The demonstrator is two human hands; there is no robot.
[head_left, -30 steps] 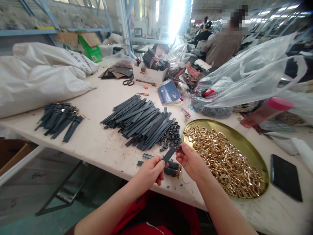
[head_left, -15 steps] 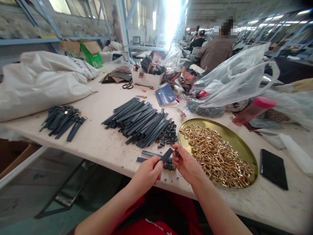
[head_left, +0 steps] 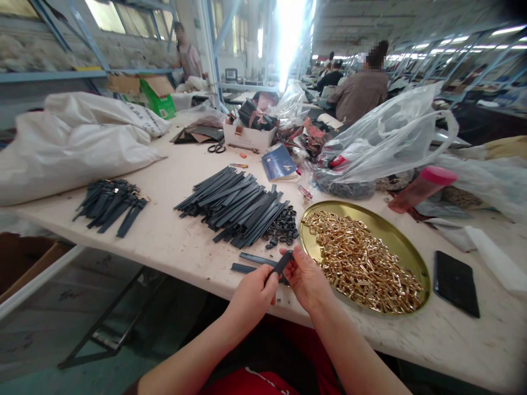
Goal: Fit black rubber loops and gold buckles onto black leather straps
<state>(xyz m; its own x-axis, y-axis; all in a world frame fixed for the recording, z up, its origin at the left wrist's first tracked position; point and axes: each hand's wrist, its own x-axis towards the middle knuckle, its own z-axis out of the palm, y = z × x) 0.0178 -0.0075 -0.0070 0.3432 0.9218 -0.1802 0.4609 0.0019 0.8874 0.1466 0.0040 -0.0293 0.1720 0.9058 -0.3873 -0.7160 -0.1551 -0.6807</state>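
Note:
My left hand (head_left: pixel 257 291) is closed around a dark blue-black strap (head_left: pixel 282 265), thumb on top, its upper end pointing away to the right. At that end my right hand (head_left: pixel 307 280) pinches, fingers curled about the tip; the small black loop in them is mostly hidden. Two more straps (head_left: pixel 244 268) lie on the table just beyond my left hand. Farther back is a big pile of loose straps (head_left: pixel 233 206), with a heap of small black loops (head_left: pixel 284 226) at its right side. Gold metal buckles (head_left: pixel 366 263) fill much of a round gold tray (head_left: pixel 373 216) beside my right hand.
Straps with gold fittings (head_left: pixel 111 206) lie bunched at the left, near a white sack (head_left: pixel 82 145). A black phone (head_left: pixel 457 282) and a pink-lidded bottle (head_left: pixel 424 189) are on the right. Scissors (head_left: pixel 217 146), a blue booklet (head_left: pixel 280 163) and a plastic bag (head_left: pixel 379 142) sit farther back.
My right hand has moved left, bringing the small loop from beside the strap's tip right up to it. The strap's end now looks curved within the fingers. The left hand keeps its grip.

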